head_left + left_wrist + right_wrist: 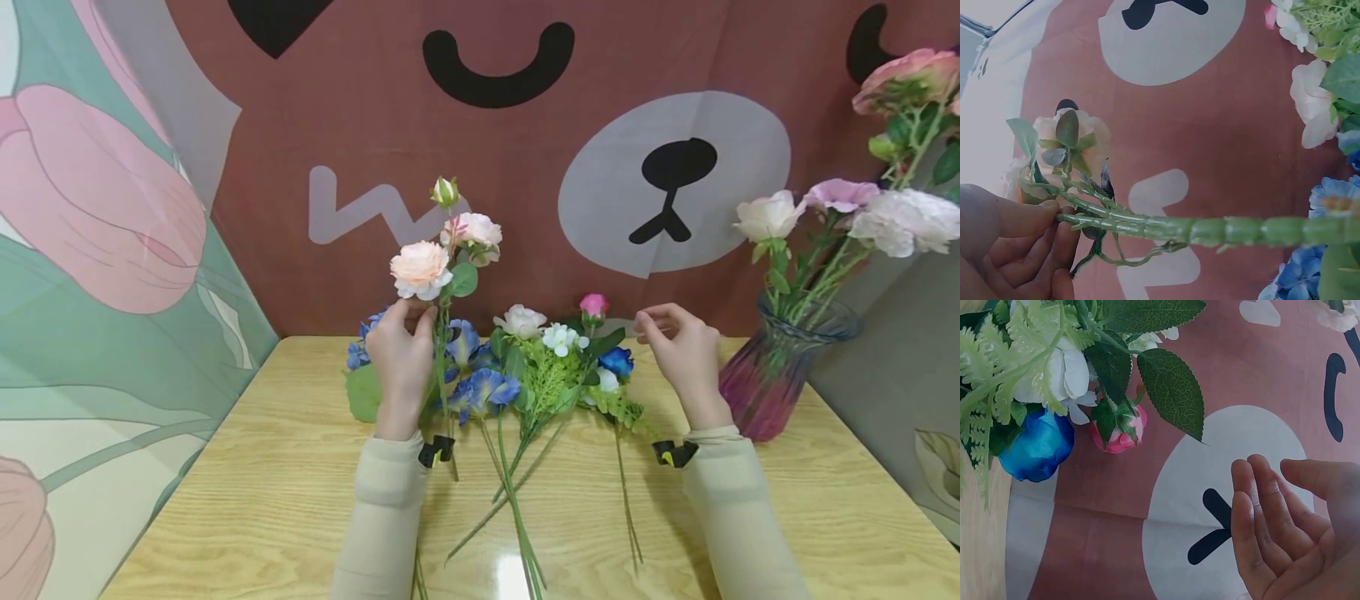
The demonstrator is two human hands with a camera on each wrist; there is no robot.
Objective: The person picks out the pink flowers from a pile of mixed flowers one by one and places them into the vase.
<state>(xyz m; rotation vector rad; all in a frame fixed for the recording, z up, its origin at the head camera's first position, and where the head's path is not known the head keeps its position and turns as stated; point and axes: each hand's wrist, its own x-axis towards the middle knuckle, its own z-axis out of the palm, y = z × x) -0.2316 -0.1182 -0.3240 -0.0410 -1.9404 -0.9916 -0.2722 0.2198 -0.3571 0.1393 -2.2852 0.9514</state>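
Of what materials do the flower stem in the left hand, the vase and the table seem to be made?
Flower stem: probably moulded plastic, glossy; it shows highlights and regular ridges.
Vase: likely tinted glass, shiny, since stems show through its upper part; clear plastic is possible.
Table: wood or wood-look laminate, smooth and somewhat glossy; it shows grain and a bright reflection.

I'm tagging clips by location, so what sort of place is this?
Probably an indoor corner set up for flower arranging: a wood-grain table with loose flowers, a glass vase holding blooms, and a cartoon-printed backdrop.
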